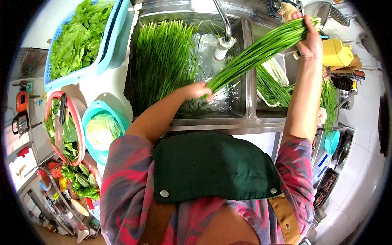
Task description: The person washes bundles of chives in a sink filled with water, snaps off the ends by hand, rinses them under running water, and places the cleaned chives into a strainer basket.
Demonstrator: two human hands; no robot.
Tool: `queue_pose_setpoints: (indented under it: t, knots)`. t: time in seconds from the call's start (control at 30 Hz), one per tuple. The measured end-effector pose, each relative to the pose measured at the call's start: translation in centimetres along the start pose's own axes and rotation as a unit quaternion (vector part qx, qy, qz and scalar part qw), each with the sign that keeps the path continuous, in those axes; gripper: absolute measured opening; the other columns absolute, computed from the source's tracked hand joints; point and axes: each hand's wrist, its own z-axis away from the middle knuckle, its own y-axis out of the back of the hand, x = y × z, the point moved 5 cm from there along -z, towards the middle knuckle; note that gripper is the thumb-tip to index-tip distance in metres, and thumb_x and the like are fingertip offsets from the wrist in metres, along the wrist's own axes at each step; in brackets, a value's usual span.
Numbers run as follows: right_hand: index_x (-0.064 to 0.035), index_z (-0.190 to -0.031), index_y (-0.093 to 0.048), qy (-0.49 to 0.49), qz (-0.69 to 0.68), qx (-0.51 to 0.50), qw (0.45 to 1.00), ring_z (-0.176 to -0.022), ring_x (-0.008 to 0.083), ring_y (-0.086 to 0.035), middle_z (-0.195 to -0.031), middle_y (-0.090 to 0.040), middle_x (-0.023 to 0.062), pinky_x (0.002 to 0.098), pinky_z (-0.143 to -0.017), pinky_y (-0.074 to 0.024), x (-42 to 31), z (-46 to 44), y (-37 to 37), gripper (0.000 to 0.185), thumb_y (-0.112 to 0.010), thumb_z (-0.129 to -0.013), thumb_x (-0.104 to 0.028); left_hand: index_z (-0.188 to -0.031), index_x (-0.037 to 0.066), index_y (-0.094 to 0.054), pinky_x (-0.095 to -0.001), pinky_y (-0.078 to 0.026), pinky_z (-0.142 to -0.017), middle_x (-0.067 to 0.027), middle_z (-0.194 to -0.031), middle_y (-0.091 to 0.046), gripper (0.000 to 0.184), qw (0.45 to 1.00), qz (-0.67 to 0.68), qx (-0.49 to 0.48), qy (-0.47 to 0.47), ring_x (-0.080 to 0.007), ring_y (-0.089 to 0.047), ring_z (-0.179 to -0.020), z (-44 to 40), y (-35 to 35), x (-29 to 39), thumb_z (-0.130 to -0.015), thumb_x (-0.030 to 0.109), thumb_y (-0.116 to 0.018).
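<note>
A long bunch of garlic chives (259,51) stretches slantwise over the sink between my two hands. My right hand (309,41) is wrapped round its pale stem ends at the upper right. Lower down, my left hand (198,90) is closed on the leafy end, just above the water. Beneath, the left sink basin (239,104) holds water and a thick mass of more chives (163,57), stems toward the back. A faucet (220,18) with a white nozzle points down into this basin. In the right basin, more chives (269,87) lie in a white basket (275,69).
Left of the sink stand a blue crate (108,53) of lettuce, a turquoise bowl (87,130) with pale cabbage and a pink-rimmed basket (81,151) of greens with a knife (63,108) across it. A yellow jug (337,53) and ladles are at the right.
</note>
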Motion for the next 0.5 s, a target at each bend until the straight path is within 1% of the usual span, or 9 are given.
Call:
queue_pose_setpoints:
  t: [0.03, 0.1, 0.13, 0.2, 0.23, 0.3, 0.37, 0.43, 0.5]
  knots:
    - [0.0051, -0.099, -0.05, 0.018, 0.014, 0.045, 0.999, -0.091, 0.0229, -0.056, -0.093, -0.058, 0.0163, 0.0335, -0.082, -0.0457, -1.0, 0.6, -0.1, 0.027, -0.05, -0.085, -0.018, -0.097, 0.006, -0.058, -0.03, -0.043, -0.076, -0.0121, -0.088, -0.061, 0.021, 0.995, 0.089, -0.035, 0.02, -0.0174, -0.056, -0.075, -2.1, -0.9, -4.6, -0.078, 0.012, -0.052]
    - [0.0049, -0.101, -0.049, 0.07, 0.018, 0.079, 0.994, -0.091, 0.0251, -0.056, -0.095, -0.058, 0.0164, 0.0354, -0.083, -0.0451, -2.7, 1.5, 0.1, 0.027, -0.051, -0.084, -0.016, -0.1, 0.004, -0.057, -0.0311, -0.043, -0.076, -0.0125, -0.091, -0.06, 0.026, 0.989, -0.141, -0.032, -0.02, -0.0174, -0.056, -0.081, -0.7, -1.1, -5.3, -0.075, 0.014, -0.057]
    - [0.0048, -0.102, -0.048, 0.075, 0.009, 0.064, 0.995, -0.092, 0.0252, -0.056, -0.095, -0.058, 0.0154, 0.0363, -0.084, -0.0446, -3.3, 1.3, 1.0, 0.027, -0.051, -0.084, -0.016, -0.101, 0.0, -0.055, -0.0321, -0.043, -0.075, -0.012, -0.09, -0.06, 0.036, 0.995, -0.084, -0.019, -0.056, -0.0181, -0.056, -0.082, -0.8, -1.1, -6.7, -0.071, 0.019, -0.064]
    - [0.003, -0.097, -0.052, 0.077, 0.014, 0.076, 0.994, -0.089, 0.0231, -0.057, -0.091, -0.059, 0.0121, 0.0352, -0.08, -0.0457, -3.7, 1.5, 1.6, 0.024, -0.05, -0.085, -0.017, -0.099, -0.001, -0.055, -0.032, -0.044, -0.074, -0.013, -0.089, -0.06, 0.04, 0.985, -0.169, 0.014, -0.042, -0.0188, -0.056, -0.082, 1.3, 0.2, -1.7, -0.068, 0.021, -0.067]
    - [0.0013, -0.095, -0.053, 0.034, 0.06, 0.029, 0.997, -0.086, 0.0211, -0.056, -0.09, -0.059, 0.011, 0.0336, -0.078, -0.046, -2.8, 1.1, 1.6, 0.023, -0.049, -0.086, -0.019, -0.099, -0.001, -0.055, -0.0319, -0.044, -0.074, -0.0134, -0.089, -0.06, 0.041, 0.976, -0.212, 0.03, -0.035, -0.0192, -0.056, -0.082, 2.3, 1.2, 0.8, -0.067, 0.021, -0.069]
    - [-0.0021, -0.09, -0.055, -0.052, 0.151, -0.067, 0.985, -0.079, 0.0171, -0.056, -0.086, -0.059, 0.0088, 0.0303, -0.074, -0.0465, 0.5, 0.2, 2.9, 0.022, -0.046, -0.087, -0.022, -0.092, -0.003, -0.055, -0.0285, -0.044, -0.072, -0.0134, -0.09, -0.06, 0.035, 0.965, -0.129, 0.215, -0.074, -0.0167, -0.057, -0.081, 3.4, 4.6, 3.2, -0.07, 0.021, -0.068]
    - [-0.0041, -0.078, -0.06, -0.132, 0.15, -0.06, 0.978, -0.073, 0.0164, -0.054, -0.08, -0.058, 0.0059, 0.0271, -0.067, -0.0457, 7.1, 0.0, 2.6, 0.024, -0.048, -0.086, -0.024, -0.081, -0.004, -0.054, -0.0302, -0.045, -0.062, -0.0122, -0.074, -0.061, 0.034, 0.91, -0.042, 0.362, -0.199, -0.0184, -0.057, -0.064, 3.8, 6.8, 7.1, -0.071, 0.026, -0.066]
    - [-0.0056, -0.08, -0.059, -0.229, 0.176, -0.064, 0.955, -0.073, 0.0169, -0.054, -0.079, -0.058, 0.0055, 0.0296, -0.071, -0.0455, 14.2, 2.1, 0.6, 0.019, -0.052, -0.082, -0.023, -0.103, -0.001, -0.05, -0.0281, -0.044, -0.079, -0.0095, -0.095, -0.059, 0.036, 0.905, 0.171, 0.292, -0.257, -0.0164, -0.057, -0.083, 0.8, 6.4, 8.0, -0.075, 0.015, -0.065]
    - [-0.0042, -0.083, -0.057, -0.35, 0.077, 0.003, 0.934, -0.078, 0.0222, -0.055, -0.083, -0.059, 0.0077, 0.0344, -0.075, -0.0442, 22.6, 4.0, 0.4, 0.02, -0.05, -0.082, -0.023, -0.113, 0.002, -0.042, -0.0299, -0.042, -0.082, -0.0085, -0.103, -0.054, 0.046, 0.924, 0.116, 0.278, -0.234, -0.017, -0.055, -0.088, -1.5, 5.5, 6.8, -0.075, 0.011, -0.065]
